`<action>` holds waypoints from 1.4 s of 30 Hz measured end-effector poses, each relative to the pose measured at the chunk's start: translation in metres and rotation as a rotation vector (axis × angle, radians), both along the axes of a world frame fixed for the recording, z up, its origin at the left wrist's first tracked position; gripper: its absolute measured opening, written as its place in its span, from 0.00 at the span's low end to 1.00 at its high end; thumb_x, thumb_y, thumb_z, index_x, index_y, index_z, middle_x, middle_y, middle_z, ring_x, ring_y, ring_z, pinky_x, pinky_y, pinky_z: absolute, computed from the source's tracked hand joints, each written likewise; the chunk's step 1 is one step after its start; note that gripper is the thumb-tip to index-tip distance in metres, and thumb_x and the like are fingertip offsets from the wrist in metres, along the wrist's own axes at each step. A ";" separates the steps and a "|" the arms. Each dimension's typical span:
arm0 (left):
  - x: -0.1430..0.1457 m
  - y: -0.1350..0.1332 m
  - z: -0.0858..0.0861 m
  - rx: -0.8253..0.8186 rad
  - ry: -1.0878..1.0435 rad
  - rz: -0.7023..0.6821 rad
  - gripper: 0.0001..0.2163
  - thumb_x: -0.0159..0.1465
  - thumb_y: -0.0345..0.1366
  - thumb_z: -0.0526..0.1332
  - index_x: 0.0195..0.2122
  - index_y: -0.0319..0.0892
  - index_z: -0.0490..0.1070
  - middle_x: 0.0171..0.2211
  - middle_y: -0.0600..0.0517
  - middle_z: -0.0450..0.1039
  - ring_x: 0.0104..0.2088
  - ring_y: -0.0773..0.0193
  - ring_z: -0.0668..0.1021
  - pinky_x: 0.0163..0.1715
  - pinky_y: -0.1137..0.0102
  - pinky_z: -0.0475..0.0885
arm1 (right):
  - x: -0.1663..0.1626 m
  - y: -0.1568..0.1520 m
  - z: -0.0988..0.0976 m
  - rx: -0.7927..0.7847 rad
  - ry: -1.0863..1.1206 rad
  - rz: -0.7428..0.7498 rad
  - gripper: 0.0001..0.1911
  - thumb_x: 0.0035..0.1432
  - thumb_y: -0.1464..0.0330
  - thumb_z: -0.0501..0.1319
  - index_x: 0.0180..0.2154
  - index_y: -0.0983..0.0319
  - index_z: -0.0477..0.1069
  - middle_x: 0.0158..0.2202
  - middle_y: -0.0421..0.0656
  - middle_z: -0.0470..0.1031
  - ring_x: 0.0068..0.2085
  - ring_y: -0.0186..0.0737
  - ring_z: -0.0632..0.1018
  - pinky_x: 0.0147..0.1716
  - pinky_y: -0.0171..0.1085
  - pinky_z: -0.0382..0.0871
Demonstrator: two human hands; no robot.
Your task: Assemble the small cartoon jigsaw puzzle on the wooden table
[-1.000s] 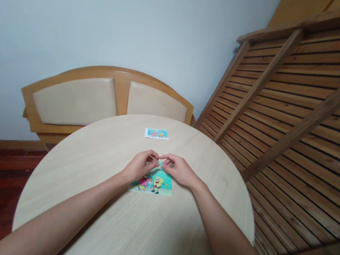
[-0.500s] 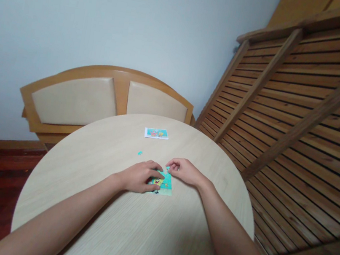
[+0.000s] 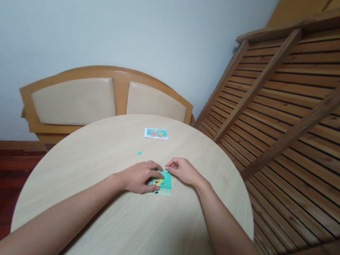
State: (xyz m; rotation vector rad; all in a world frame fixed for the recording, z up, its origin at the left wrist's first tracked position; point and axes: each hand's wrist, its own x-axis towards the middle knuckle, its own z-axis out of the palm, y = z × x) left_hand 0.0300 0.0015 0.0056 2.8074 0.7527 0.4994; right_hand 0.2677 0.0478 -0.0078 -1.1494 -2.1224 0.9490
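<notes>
A small jigsaw puzzle (image 3: 165, 185), turquoise with a yellow cartoon figure, lies on the round table. My left hand (image 3: 141, 176) rests over its left side with the fingers spread, covering part of the picture. At the puzzle's upper edge, the thumb and forefinger of my right hand (image 3: 183, 170) pinch a small puzzle piece (image 3: 166, 171), mostly hidden by the fingertips. Whether that piece sits fully in its gap I cannot tell. One loose turquoise puzzle piece (image 3: 139, 153) lies beyond my left hand.
A picture card (image 3: 156, 133) with pink and yellow cartoon figures lies near the far side of the pale round table (image 3: 103, 228). Behind the table stands a padded headboard (image 3: 76, 98). A slatted wooden frame (image 3: 286, 119) leans at the right. A white cable hangs at far left.
My right hand has shifted slightly left and down, bringing the pinched piece against the puzzle's upper edge. My left hand stays in place on the puzzle.
</notes>
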 end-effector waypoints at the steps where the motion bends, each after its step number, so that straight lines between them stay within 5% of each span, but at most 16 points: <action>1: 0.000 0.000 0.000 0.000 0.003 0.001 0.16 0.67 0.43 0.62 0.53 0.43 0.75 0.53 0.42 0.72 0.53 0.51 0.75 0.56 0.59 0.69 | -0.001 0.000 0.000 -0.003 0.003 0.002 0.10 0.57 0.65 0.65 0.36 0.65 0.78 0.31 0.45 0.80 0.33 0.38 0.78 0.33 0.35 0.70; 37: -0.002 0.002 0.000 -0.027 -0.001 0.004 0.17 0.67 0.44 0.61 0.54 0.44 0.74 0.54 0.43 0.72 0.54 0.53 0.75 0.55 0.62 0.70 | 0.000 -0.002 0.002 0.181 -0.183 0.022 0.06 0.57 0.69 0.65 0.35 0.62 0.81 0.31 0.42 0.80 0.31 0.36 0.76 0.33 0.33 0.66; 40: -0.012 0.011 0.001 -0.034 -0.024 0.086 0.14 0.69 0.43 0.59 0.51 0.44 0.76 0.52 0.45 0.74 0.52 0.55 0.76 0.54 0.64 0.70 | 0.000 -0.002 0.004 0.205 -0.198 0.032 0.05 0.57 0.69 0.65 0.34 0.62 0.81 0.32 0.42 0.80 0.33 0.37 0.77 0.34 0.34 0.66; 42: -0.025 0.021 0.000 -0.005 -0.051 0.256 0.12 0.70 0.40 0.57 0.48 0.44 0.76 0.49 0.46 0.76 0.49 0.56 0.77 0.52 0.63 0.71 | 0.000 -0.002 0.005 0.220 -0.208 0.028 0.05 0.56 0.69 0.65 0.35 0.61 0.81 0.32 0.43 0.80 0.33 0.37 0.77 0.34 0.34 0.66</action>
